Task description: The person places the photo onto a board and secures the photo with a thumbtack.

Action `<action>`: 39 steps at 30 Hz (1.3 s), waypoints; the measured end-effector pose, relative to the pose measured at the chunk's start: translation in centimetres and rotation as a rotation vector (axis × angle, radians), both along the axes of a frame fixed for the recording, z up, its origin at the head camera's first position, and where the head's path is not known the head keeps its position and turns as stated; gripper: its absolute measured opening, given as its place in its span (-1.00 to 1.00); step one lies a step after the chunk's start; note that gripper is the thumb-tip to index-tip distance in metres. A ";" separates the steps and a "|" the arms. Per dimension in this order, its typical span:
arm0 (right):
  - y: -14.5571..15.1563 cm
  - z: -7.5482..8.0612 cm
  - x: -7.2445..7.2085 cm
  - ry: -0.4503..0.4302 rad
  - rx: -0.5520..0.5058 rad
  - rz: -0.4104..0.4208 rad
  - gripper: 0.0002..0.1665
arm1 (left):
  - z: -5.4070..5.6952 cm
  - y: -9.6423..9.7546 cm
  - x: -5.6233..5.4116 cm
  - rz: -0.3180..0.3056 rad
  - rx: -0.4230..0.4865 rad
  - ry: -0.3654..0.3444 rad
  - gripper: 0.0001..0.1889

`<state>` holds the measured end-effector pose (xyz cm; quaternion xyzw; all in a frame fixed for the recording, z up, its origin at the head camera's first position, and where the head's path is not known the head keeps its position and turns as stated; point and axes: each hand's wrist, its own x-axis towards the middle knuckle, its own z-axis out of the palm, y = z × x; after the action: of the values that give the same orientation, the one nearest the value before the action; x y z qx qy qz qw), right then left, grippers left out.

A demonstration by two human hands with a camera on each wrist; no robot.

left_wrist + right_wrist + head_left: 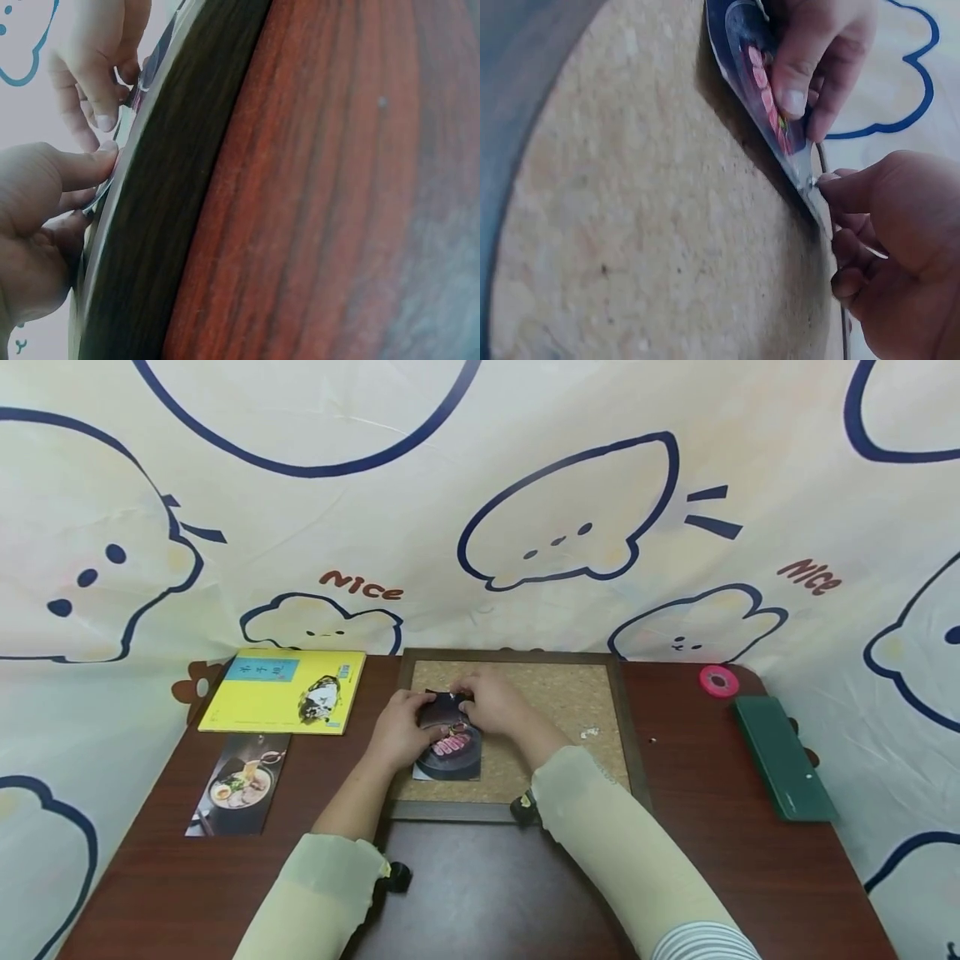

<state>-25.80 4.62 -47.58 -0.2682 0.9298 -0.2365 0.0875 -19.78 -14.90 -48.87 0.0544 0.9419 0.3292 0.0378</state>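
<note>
A dark picture card point(448, 756) printed with sliced pink meat lies on the left part of a framed corkboard point(540, 710). My left hand point(401, 732) holds the card by its left side, its thumb across the printed face. At the card's top edge, my right hand point(491, 700) pinches a small shiny pin point(813, 182), its thumb tip against it. In the right wrist view, the card's upper end is lifted and bent off the cork. The right fingers partly hide the pin.
Small clear pieces point(590, 732) lie on the cork at right. To the left are a yellow book point(262, 702) and a noodle-bowl card point(240, 789). A pink ring-shaped roll point(718, 681) and a green box point(783, 760) sit at the table's right side.
</note>
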 end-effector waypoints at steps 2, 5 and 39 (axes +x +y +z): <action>-0.1 0.1 0.2 -0.002 0.037 0.012 -0.60 | -0.1 0.0 0.0 0.001 0.002 0.007 -0.34; -0.2 0.1 0.4 -0.015 0.068 0.004 -0.57 | -0.2 0.0 -0.1 0.000 0.006 0.011 -0.34; 2.9 -1.4 2.4 -0.148 -0.308 -0.106 -0.40 | 0.2 -0.4 0.4 -0.022 0.018 -0.039 -0.24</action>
<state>-23.40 7.53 -49.01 -0.2110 0.8864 -0.3994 0.1012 -19.40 -15.33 -48.66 0.0586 0.9373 0.3384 0.0592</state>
